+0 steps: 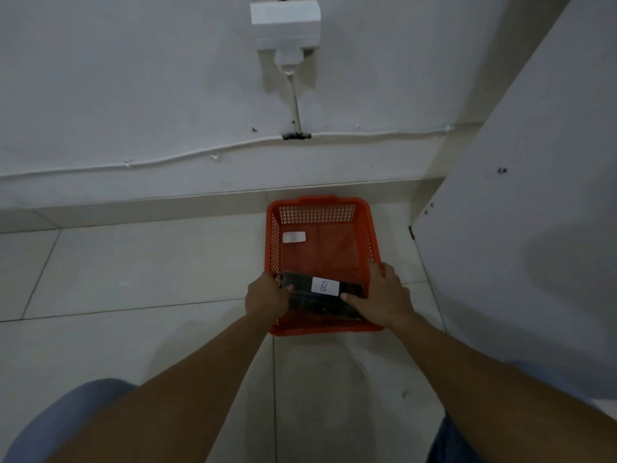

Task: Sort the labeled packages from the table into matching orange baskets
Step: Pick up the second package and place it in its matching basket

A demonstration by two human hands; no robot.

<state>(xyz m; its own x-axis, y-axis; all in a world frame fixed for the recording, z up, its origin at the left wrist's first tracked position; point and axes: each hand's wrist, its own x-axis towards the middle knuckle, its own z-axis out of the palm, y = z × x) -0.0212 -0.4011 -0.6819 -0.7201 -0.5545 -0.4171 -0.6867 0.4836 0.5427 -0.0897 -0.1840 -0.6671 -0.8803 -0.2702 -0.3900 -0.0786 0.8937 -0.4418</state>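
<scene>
An orange mesh basket (367, 228) stands on the tiled floor near the wall, with a white label marked B on its bottom. A black package (310, 300) with a white label marked B is held over the basket's near end. My left hand (265, 297) grips the package's left end and my right hand (384, 294) grips its right end. Apart from the label, the far part of the basket holds nothing that I can see.
A white wall with a cable and a wall-mounted white box (285, 25) rises behind the basket. A white panel (521, 212) stands close on the right. Light floor tiles (133, 272) stretch to the left. My knees show at the bottom corners.
</scene>
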